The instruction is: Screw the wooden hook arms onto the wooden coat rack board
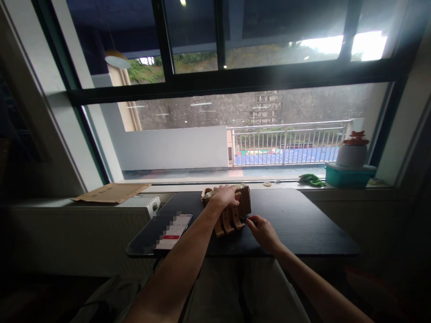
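Note:
A small wooden model (232, 215) with several upright slats stands on the dark table (303, 224) in front of me. My left hand (222, 196) rests on top of it with fingers curled over it, gripping it. My right hand (261, 231) is just right of the model, fingers pinched on a thin dark tool (245, 218) whose tip points at the model's lower right side.
A phone (175, 229) with a lit screen lies at the table's left. A white device (139, 204) and a brown envelope (112, 192) sit on the sill at left. At right are a green cloth (311, 180), a teal box (348, 175) and a white pot (352, 150).

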`<state>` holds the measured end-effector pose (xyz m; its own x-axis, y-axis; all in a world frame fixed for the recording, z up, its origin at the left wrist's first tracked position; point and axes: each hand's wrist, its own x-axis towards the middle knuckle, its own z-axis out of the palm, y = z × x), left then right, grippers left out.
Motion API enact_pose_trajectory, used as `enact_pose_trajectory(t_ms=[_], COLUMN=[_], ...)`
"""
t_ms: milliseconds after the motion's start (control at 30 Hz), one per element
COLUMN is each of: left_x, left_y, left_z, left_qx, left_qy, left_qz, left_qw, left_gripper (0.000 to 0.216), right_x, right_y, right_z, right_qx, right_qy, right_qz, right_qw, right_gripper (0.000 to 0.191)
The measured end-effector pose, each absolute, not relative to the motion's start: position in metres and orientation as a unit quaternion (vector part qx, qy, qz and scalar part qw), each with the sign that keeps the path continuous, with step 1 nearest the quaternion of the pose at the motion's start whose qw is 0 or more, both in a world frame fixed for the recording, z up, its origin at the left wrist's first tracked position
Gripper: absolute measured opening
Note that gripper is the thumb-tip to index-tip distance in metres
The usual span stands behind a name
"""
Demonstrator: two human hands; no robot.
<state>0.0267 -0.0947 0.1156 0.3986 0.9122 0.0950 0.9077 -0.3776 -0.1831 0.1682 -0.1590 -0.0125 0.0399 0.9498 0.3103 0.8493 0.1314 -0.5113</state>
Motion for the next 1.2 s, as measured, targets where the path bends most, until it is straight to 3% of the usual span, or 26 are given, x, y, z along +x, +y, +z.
enact_pose_trajectory(t_ms=[100, 267, 533, 733, 833, 1067, 1200], left_x=[0.026, 0.025, 0.026, 0.026, 0.026, 0.025, 0.026], left_y=[-0.092, -0.092, -0.094, -0.096, -0.094, -0.092, -0.095], left_z=[0.114, 0.112, 0.115, 0.116, 0.115, 0.112, 0.113], left_qx=[-0.832, -0.831, -0.832, -0.832, -0.833, -0.833, -0.834], left_qy=[-0.546, -0.546, -0.546, -0.546, -0.544, -0.543, -0.542], left_qz=[0.01, 0.007, 0.01, 0.007, 0.004, -0.003, -0.006], left_qw=[0.102, 0.101, 0.101, 0.103, 0.103, 0.106, 0.103], left_gripper=[0.059, 0.059, 0.059, 0.057, 0.058, 0.06, 0.061], right_x=[0.171, 0.172, 0.165, 0.167, 0.167, 0.166, 0.166], right_y=[-0.166, -0.173, -0.168, -0.162, -0.166, -0.175, -0.171], right_z=[-0.006, 0.003, -0.012, -0.025, -0.024, -0.009, -0.012], right_qx=[-0.637, -0.549, -0.603, -0.651, -0.653, -0.558, -0.549], right_qy=[-0.712, -0.804, -0.755, -0.702, -0.698, -0.793, -0.794], right_qz=[0.054, -0.094, -0.023, 0.073, 0.086, -0.092, -0.086], right_qw=[0.29, 0.207, 0.256, 0.279, 0.28, 0.229, 0.246], right_gripper=[0.032, 0.037, 0.031, 0.042, 0.034, 0.038, 0.031])
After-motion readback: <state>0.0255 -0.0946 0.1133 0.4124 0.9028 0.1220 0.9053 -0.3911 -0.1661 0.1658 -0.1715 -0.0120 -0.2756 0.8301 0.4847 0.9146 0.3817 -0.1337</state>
